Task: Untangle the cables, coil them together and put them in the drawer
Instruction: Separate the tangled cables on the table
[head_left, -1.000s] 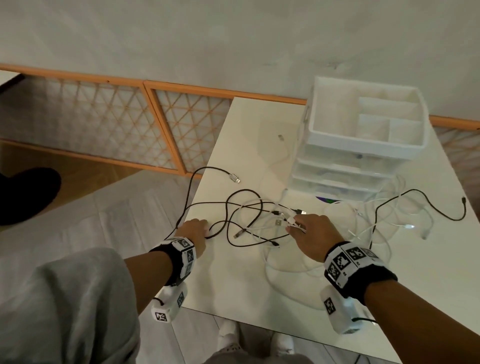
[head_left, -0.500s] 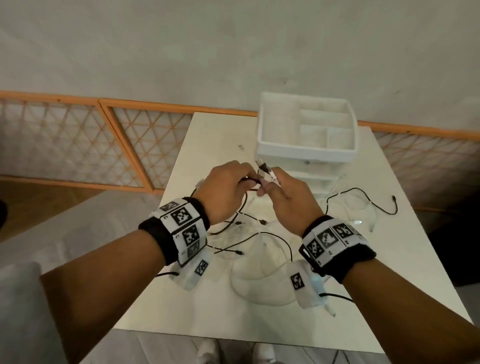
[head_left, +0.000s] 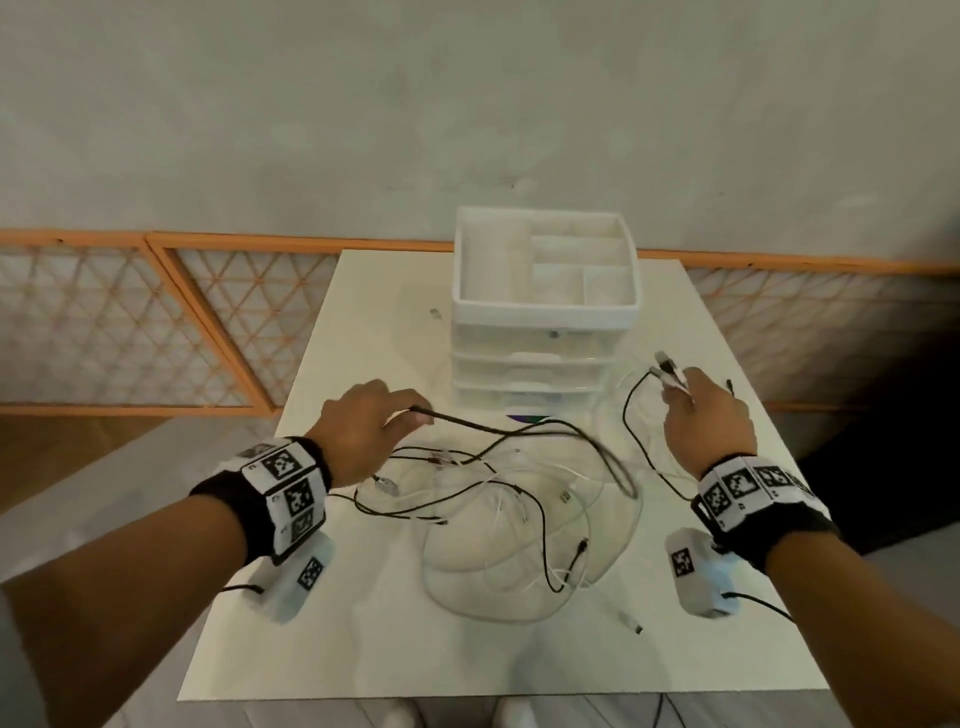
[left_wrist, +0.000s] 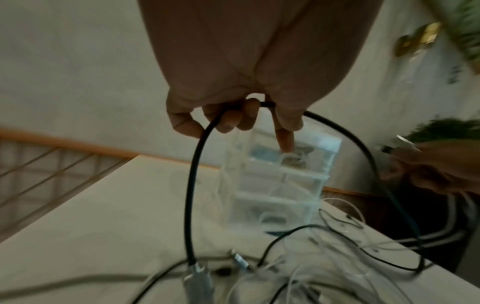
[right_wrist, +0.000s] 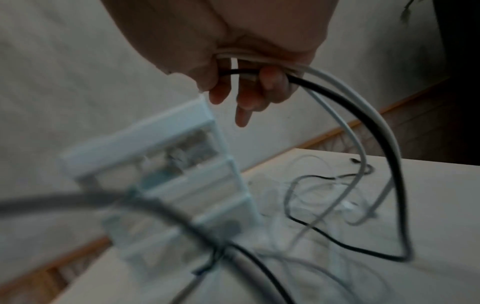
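Note:
A tangle of black and white cables (head_left: 498, 499) lies on the white table (head_left: 291, 623) in front of a white drawer unit (head_left: 540, 358). My left hand (head_left: 363, 426) is raised left of the unit, its fingers curled round a black cable (left_wrist: 197, 164) that hangs down to a metal plug (left_wrist: 197, 277). My right hand (head_left: 701, 415) is raised to the right of the unit and grips a bundle of white and black cable ends (right_wrist: 337, 98), with plugs (head_left: 667, 369) sticking up above the fingers. A black strand (head_left: 571, 431) runs slack between the two hands.
The drawer unit carries an open compartment tray (head_left: 545, 265) on top; its drawers look shut. A loose white plug (head_left: 631, 623) lies near the table's front. An orange lattice railing (head_left: 208, 322) and a grey wall stand behind the table.
My hands were close together in front of the drawer unit half a second ago; now they have drawn apart, left to the left, right to the right, stretching the black cable between them.

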